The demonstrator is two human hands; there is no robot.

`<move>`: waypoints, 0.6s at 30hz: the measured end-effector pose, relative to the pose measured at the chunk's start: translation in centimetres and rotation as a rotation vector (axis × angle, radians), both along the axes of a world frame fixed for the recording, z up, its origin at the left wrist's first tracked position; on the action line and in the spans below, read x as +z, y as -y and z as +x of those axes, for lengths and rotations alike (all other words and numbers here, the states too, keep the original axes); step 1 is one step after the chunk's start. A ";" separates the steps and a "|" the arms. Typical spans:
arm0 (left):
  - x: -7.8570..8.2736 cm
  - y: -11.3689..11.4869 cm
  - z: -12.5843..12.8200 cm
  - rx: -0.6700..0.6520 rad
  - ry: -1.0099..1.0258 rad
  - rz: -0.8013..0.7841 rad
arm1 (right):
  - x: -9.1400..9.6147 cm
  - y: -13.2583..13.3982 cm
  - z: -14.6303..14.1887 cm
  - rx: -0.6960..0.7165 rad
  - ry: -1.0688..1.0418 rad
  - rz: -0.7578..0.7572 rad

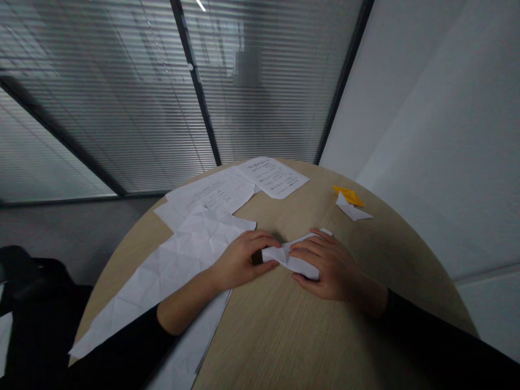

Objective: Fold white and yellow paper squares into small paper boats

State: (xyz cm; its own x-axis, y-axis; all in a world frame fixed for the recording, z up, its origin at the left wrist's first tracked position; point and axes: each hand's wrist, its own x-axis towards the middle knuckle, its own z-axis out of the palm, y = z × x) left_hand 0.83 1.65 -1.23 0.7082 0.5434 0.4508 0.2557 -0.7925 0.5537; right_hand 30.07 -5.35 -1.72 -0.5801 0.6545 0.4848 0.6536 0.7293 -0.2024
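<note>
Slatted blinds hang behind glass partitions past the far edge of a round, wood-grain surface, and a pale wall fills the right of the view. A black chair sits in shadow beyond the surface's left edge.

Toward the near edge of the surface, both hands are together, clamped on a narrow folded white paper. The left hand curls its fingers over the paper's left end, while the right hand lies across the other end, with a pointed tip of the paper showing just past its fingers. Black sleeves cover both forearms, leaving the wrists bare.

Just beside the left hand, a large white sheet marked with a pattern of creases runs diagonally toward the surface's left edge, partly under the left forearm. More white paper lies beneath that forearm at the near edge. Two printed sheets overlap at the far edge, above the creased sheet. Toward the right edge, well beyond the right hand, a small orange folded paper lies on a small white folded paper.
</note>
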 end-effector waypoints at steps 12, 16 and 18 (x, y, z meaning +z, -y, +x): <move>0.6 0.0 0.1 -0.001 0.005 -0.056 | -0.5 -0.2 -0.1 -0.034 0.088 0.180; 0.9 0.1 0.0 -0.013 -0.053 -0.006 | -0.3 -0.2 0.0 -0.054 0.064 0.199; 0.9 0.2 0.0 -0.012 -0.061 0.045 | -0.1 -0.2 -0.1 -0.050 0.031 0.221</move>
